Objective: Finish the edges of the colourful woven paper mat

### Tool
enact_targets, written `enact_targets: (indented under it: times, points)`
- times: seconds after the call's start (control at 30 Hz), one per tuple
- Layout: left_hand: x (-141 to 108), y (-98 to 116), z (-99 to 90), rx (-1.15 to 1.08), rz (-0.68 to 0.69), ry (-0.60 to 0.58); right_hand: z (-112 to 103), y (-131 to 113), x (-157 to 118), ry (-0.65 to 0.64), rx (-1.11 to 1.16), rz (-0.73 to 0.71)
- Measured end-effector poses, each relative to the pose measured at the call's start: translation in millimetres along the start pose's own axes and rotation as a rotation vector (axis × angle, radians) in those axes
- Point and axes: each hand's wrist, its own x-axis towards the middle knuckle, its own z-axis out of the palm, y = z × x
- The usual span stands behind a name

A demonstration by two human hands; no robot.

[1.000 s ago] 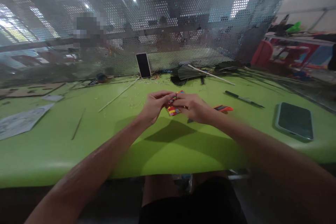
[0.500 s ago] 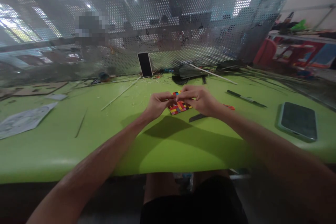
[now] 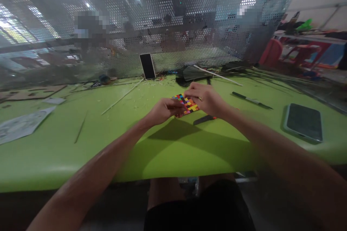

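A small multicoloured checkered piece (image 3: 192, 106) lies on the green table between my hands. At its left side is my left hand (image 3: 167, 109), the fingers bent together over its lower left edge. My right hand (image 3: 201, 96) reaches over its upper right side with curled fingers, and a small yellow bit shows at them. Whatever either set of fingertips pinches is too small to make out. Just below my right hand lies a dark blade-like tool (image 3: 203, 120) with an orange part.
A phone (image 3: 303, 122) lies at the right, near a slim knife (image 3: 252, 100). Another phone (image 3: 148, 66) leans against the perforated screen. Dark strips (image 3: 192, 73) and a white stick (image 3: 218, 75) lie behind my hands. Paper (image 3: 25, 122) is at the left.
My hands have moved slightly apart, uncovering more of the checkered piece. My left hand sits a little lower on it. The view has shifted slightly.
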Motion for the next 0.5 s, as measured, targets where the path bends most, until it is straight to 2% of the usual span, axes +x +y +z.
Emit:
enact_targets:
  times: [0.17, 0.33, 0.4, 0.5]
  points:
    - [-3, 6, 0.0, -0.086, -0.038, 0.018, 5, 5, -1, 0.031, 0.021, 0.037]
    - [-2, -2, 1.1, -0.356, -0.105, 0.16, 13, 8, -2, 0.014, 0.093, 0.057]
    - [-1, -6, 1.7, -0.44, -0.174, 0.199, 12, 7, -2, 0.05, 0.062, 0.055]
    - [0, -7, 3.6, -0.492, -0.234, 0.189, 7, 5, -2, 0.133, -0.021, 0.045]
